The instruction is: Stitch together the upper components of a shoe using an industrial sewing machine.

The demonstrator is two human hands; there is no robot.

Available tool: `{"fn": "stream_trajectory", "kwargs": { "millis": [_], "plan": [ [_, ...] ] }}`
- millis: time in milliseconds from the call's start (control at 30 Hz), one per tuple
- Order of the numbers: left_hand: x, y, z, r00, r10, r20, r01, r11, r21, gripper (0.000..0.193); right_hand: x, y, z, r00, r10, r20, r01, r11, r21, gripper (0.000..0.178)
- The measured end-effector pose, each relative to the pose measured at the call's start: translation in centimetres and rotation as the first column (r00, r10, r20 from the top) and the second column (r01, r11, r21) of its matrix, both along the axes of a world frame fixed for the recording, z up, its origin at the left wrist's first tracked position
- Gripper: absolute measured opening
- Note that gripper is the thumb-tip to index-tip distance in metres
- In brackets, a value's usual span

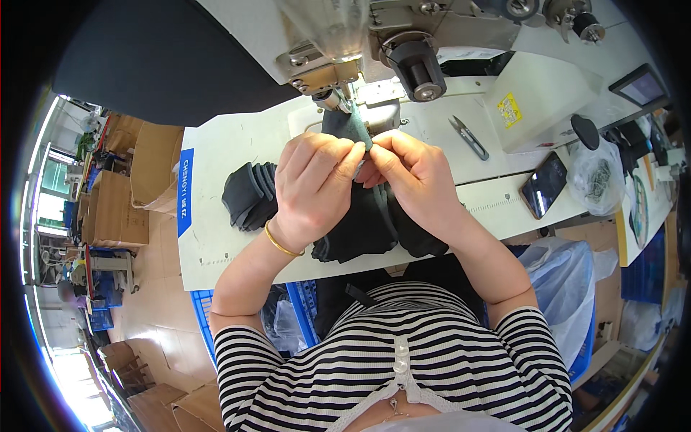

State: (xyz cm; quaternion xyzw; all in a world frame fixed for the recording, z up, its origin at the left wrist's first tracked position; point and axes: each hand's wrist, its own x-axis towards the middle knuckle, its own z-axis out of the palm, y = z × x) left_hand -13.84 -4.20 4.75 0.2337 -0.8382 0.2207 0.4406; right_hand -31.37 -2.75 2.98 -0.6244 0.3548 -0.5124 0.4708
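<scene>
Both my hands meet in front of a sewing machine's needle area (344, 97), pinching a dark grey-green fabric piece (349, 126) by its near edge. The fabric's far end lies under the presser foot. My left hand (314, 180), with a gold bangle at the wrist, is closed with thumb and forefinger on the cloth. My right hand (414, 176) pinches the same edge just beside it. Below the hands, black fabric pieces (356, 234) lie at the table's front edge. Left of my left hand sits a stack of black fabric pieces (248, 194).
On the white table (223, 252) to the right lie thread snips (469, 138) and a phone (545, 185). A clear plastic bag (599, 176) is beside the phone. A blue basket (302, 313) stands under the front edge. Cardboard boxes (115, 209) stand on the floor at left.
</scene>
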Motion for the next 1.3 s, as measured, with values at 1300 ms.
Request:
{"fn": "stream_trajectory", "kwargs": {
  "millis": [1300],
  "plan": [
    [1.1,-1.7,-1.0,0.997,0.064,0.053,-0.052,0.979,-0.198,0.038,1.7,-0.6,0.3,0.991,-0.125,0.058,0.123,0.992,0.022,0.022]
  ]
}}
